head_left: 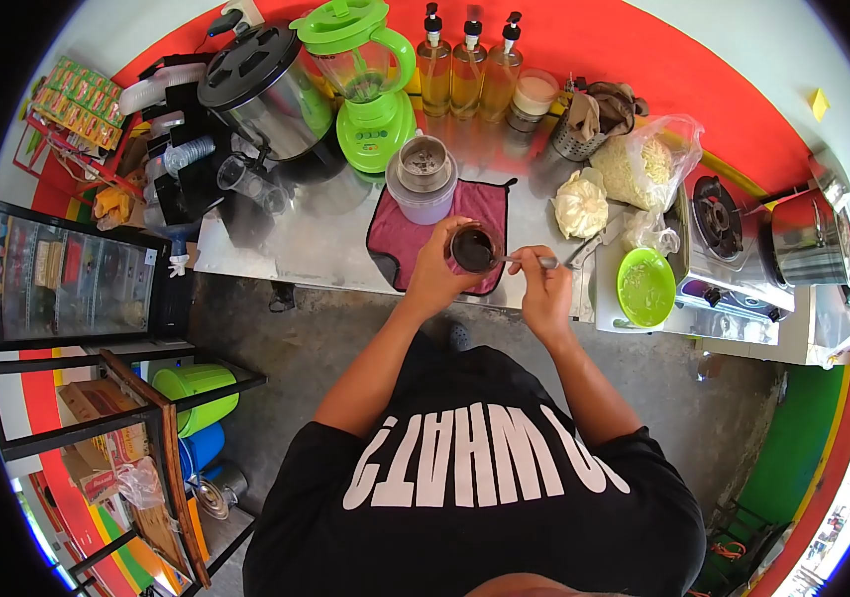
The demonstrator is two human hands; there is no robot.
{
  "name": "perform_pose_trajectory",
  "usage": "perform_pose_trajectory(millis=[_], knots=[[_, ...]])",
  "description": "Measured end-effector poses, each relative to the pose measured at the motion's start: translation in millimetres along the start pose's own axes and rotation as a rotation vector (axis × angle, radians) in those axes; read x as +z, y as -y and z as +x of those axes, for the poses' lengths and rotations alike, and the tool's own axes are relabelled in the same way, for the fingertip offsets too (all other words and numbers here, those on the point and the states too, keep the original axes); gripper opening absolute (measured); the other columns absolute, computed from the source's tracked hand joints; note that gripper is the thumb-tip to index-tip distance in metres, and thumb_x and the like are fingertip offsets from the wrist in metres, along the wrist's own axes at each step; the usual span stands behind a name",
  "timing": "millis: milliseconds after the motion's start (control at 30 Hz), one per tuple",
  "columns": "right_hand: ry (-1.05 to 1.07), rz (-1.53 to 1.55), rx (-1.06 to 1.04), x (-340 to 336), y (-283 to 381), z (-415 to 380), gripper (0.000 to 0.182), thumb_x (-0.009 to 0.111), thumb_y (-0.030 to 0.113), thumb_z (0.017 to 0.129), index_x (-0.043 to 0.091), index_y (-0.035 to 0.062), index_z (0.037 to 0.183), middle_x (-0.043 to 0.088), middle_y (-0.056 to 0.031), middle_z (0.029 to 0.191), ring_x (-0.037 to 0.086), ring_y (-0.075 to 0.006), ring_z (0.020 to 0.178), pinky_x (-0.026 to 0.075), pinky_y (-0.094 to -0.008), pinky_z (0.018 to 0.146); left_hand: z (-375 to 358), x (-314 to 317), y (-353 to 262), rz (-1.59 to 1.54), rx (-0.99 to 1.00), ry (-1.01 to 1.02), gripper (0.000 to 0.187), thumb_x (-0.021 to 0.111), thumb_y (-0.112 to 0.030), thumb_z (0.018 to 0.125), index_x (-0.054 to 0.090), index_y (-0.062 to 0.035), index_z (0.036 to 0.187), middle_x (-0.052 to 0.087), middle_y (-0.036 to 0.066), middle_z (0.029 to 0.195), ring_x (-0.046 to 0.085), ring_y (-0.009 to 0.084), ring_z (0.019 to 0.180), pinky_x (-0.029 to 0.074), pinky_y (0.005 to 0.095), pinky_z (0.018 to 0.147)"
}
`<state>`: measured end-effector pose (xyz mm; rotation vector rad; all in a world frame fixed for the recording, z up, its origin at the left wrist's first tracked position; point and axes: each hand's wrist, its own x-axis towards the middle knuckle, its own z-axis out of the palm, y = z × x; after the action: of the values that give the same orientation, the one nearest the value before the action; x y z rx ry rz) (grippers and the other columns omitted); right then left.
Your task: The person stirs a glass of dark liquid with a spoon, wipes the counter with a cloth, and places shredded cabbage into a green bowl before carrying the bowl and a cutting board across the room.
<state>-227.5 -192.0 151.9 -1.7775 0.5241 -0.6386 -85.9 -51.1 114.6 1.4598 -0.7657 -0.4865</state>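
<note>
My left hand (434,276) is wrapped round a small cup (473,248) with something dark inside. My right hand (545,293) grips a metal spoon (545,263), its tip at the cup's right rim. Just beyond the cup lies a dark pink cloth (482,207) on the metal counter. On the cloth stands a pale tub (423,207), with a small metal strainer-like cup (424,163) on top, dark specks inside it. To the right of my right hand is a knife (585,248) near a whitish bundle in plastic (580,205).
A green blender (375,129), a steel urn (271,95) and several pump bottles (468,75) line the back. At the right are a green bowl (646,288), a bag of pale shreds (644,164) and a gas stove (719,224). Clear plastic cups (246,179) lie left.
</note>
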Motion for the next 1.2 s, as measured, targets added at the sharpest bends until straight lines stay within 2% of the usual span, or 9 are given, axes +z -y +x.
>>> perform_pose_trajectory(millis=[167, 367, 433, 533, 567, 733, 833, 1000, 1200], knots=[[-0.027, 0.089, 0.126, -10.9, 13.8, 0.5, 0.026, 0.058, 0.016, 0.109, 0.072, -0.0046, 0.101, 0.07, -0.0125, 0.088, 0.066, -0.0169, 0.076, 0.051, -0.0319, 0.072, -2.5, -0.5, -0.7, -0.035, -0.005, 0.009, 0.085, 0.093, -0.002, 0.072, 0.047, -0.0052, 0.143, 0.061, 0.01, 0.138, 0.06, 0.0205, 0.129, 0.047, 0.0367, 0.114], [0.061, -0.212, -0.308, -16.0, 34.0, 5.0, 0.007, 0.069, 0.004, 0.098, 0.073, -0.0021, 0.101, 0.072, -0.0137, 0.09, 0.067, -0.0256, 0.085, 0.054, -0.0362, 0.076, -7.1, 4.9, -0.1, -0.098, -0.019, -0.017, 0.084, 0.091, -0.002, 0.071, 0.048, -0.0046, 0.142, 0.061, 0.01, 0.136, 0.059, 0.0197, 0.129, 0.044, 0.0358, 0.116], [0.169, -0.405, -0.627, -15.9, 33.4, 9.5, 0.005, 0.07, -0.001, 0.095, 0.074, -0.002, 0.099, 0.071, -0.0154, 0.089, 0.066, -0.0252, 0.084, 0.055, -0.0414, 0.077, -8.6, 5.3, -1.6, -0.097, -0.019, -0.011, 0.083, 0.091, -0.002, 0.071, 0.048, -0.0045, 0.143, 0.061, 0.01, 0.136, 0.06, 0.0194, 0.129, 0.044, 0.0357, 0.115], [0.214, -0.452, -0.684, -11.0, 22.3, 8.4, 0.006, 0.069, -0.001, 0.095, 0.073, -0.0028, 0.099, 0.071, -0.0177, 0.09, 0.066, -0.0278, 0.084, 0.054, -0.0388, 0.073, -6.7, 4.5, -5.3, -0.08, -0.019, 0.0, 0.083, 0.091, -0.003, 0.072, 0.048, -0.0045, 0.143, 0.061, 0.009, 0.136, 0.06, 0.0191, 0.128, 0.045, 0.0357, 0.114], [0.211, -0.454, -0.687, -9.9, 19.5, 5.4, 0.006, 0.069, -0.001, 0.095, 0.073, -0.0028, 0.099, 0.071, -0.0177, 0.09, 0.066, -0.0278, 0.084, 0.054, -0.0388, 0.073, -6.1, 4.6, -6.4, -0.066, -0.027, 0.005, 0.083, 0.091, -0.003, 0.072, 0.048, -0.0046, 0.143, 0.061, 0.009, 0.135, 0.06, 0.0191, 0.128, 0.045, 0.0357, 0.114], [0.092, -0.097, -0.004, -8.4, 14.5, -5.2, 0.017, 0.061, 0.01, 0.105, 0.071, -0.0033, 0.101, 0.073, -0.0111, 0.083, 0.064, -0.0157, 0.079, 0.049, -0.0316, 0.074, -9.5, 11.1, 2.2, -0.058, -0.021, -0.007, 0.083, 0.091, -0.003, 0.071, 0.048, -0.0052, 0.142, 0.062, 0.01, 0.135, 0.06, 0.0198, 0.128, 0.046, 0.0362, 0.113], [0.027, 0.077, 0.125, -15.0, 9.1, -3.3, 0.027, 0.056, 0.017, 0.109, 0.071, -0.0026, 0.1, 0.073, -0.0063, 0.08, 0.062, -0.0108, 0.078, 0.046, -0.0284, 0.076, -12.7, 11.3, 4.4, -0.047, -0.034, 0.003, 0.083, 0.091, -0.002, 0.072, 0.048, -0.0055, 0.142, 0.062, 0.01, 0.135, 0.061, 0.0204, 0.128, 0.047, 0.0366, 0.113], [-0.005, 0.16, 0.117, -24.4, 20.9, -2.1, 0.028, 0.056, 0.018, 0.109, 0.071, -0.0025, 0.099, 0.072, -0.0065, 0.083, 0.063, -0.0113, 0.078, 0.047, -0.0269, 0.076, -14.5, 12.7, 1.9, -0.083, -0.078, 0.004, 0.084, 0.091, -0.002, 0.071, 0.048, -0.005, 0.142, 0.062, 0.01, 0.135, 0.061, 0.021, 0.128, 0.047, 0.0371, 0.113], [0.095, -0.286, -0.386, -27.7, 50.6, 11.9, 0.003, 0.071, 0.001, 0.093, 0.072, 0.0003, 0.097, 0.072, -0.0142, 0.091, 0.066, -0.0314, 0.083, 0.054, -0.0384, 0.077, -14.2, 16.5, 3.6, -0.058, -0.018, 0.016, 0.084, 0.091, -0.001, 0.071, 0.047, -0.0034, 0.142, 0.063, 0.011, 0.133, 0.061, 0.0213, 0.127, 0.047, 0.0364, 0.113]])
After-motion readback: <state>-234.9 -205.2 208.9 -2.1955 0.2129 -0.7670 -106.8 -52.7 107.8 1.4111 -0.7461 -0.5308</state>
